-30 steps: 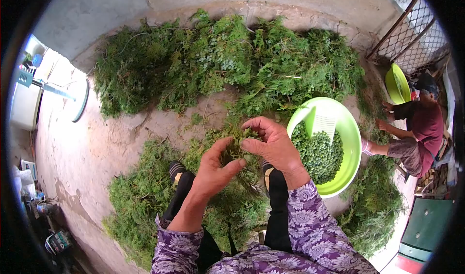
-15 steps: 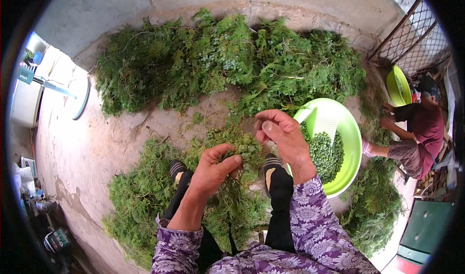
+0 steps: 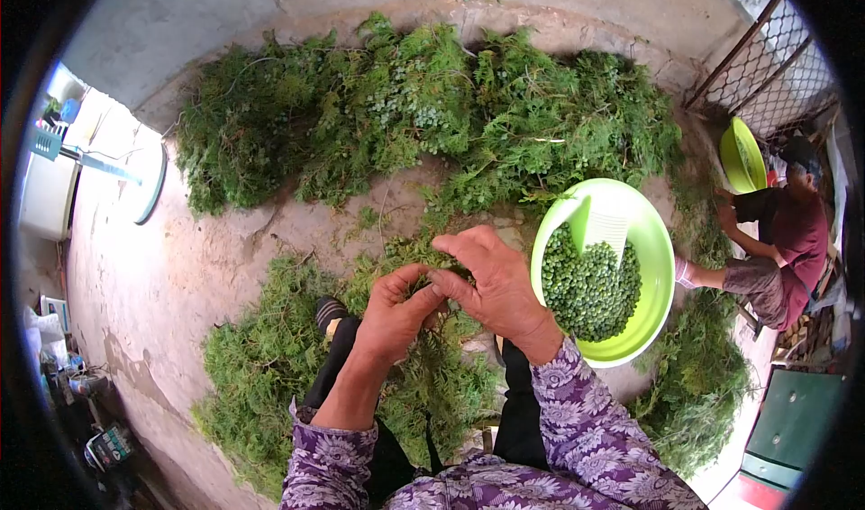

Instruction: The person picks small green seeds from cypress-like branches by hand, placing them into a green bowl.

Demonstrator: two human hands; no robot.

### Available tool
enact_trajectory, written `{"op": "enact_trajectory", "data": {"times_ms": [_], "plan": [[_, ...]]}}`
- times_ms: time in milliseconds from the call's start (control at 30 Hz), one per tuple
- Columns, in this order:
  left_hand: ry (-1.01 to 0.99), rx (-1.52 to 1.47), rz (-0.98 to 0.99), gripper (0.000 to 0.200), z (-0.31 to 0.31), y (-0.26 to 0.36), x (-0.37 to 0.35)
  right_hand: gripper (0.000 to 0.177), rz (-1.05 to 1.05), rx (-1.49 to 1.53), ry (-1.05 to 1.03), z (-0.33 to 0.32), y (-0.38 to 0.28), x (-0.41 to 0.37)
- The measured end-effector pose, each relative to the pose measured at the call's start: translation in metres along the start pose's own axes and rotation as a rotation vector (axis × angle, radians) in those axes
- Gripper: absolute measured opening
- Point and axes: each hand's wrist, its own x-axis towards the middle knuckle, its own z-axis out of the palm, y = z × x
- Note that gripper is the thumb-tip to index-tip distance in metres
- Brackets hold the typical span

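Note:
My left hand (image 3: 396,316) is closed on a leafy green sprig, mostly hidden behind the fingers. Bent over it from the right is my right hand (image 3: 491,285), its thumb meeting the left fingertips; whatever it pinches is covered. Beside my right wrist stands a light green basin (image 3: 662,276) with a ribbed washboard side (image 3: 605,222). Many small round green berries (image 3: 590,289) lie in it. Under my hands, between my feet, cut evergreen branches (image 3: 270,366) are heaped on the floor.
A long pile of evergreen branches (image 3: 414,104) lies along the wall. At right a seated person (image 3: 784,240) is near another green basin (image 3: 741,159); more branches (image 3: 689,393) lie between us. A fan base (image 3: 151,186) stands at left, clutter (image 3: 99,420) at lower left.
My right hand has moved left from beside the basin and come up against my left hand, now covering part of the sprig. My left hand has hardly moved.

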Motion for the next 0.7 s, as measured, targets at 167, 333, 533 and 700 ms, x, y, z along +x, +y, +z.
{"op": "enact_trajectory", "data": {"times_ms": [167, 333, 533, 700], "plan": [[0.125, -0.084, -0.055, 0.004, 0.005, 0.002, -0.004, 0.042, -0.048, 0.015, 0.012, -0.003, -0.003, 0.001], [-0.029, -0.006, -0.048, 0.008, 0.001, 0.003, -0.002, 0.037, 0.009, 0.064, -0.005, 0.002, 0.003, 0.000], [-0.012, 0.051, -0.032, 0.010, 0.004, 0.003, -0.003, 0.028, 0.008, 0.081, 0.038, 0.010, 0.005, -0.002], [-0.063, 0.001, -0.104, 0.009, 0.003, 0.019, -0.011, 0.024, 0.191, 0.428, -0.055, 0.011, 0.004, 0.000]]}}
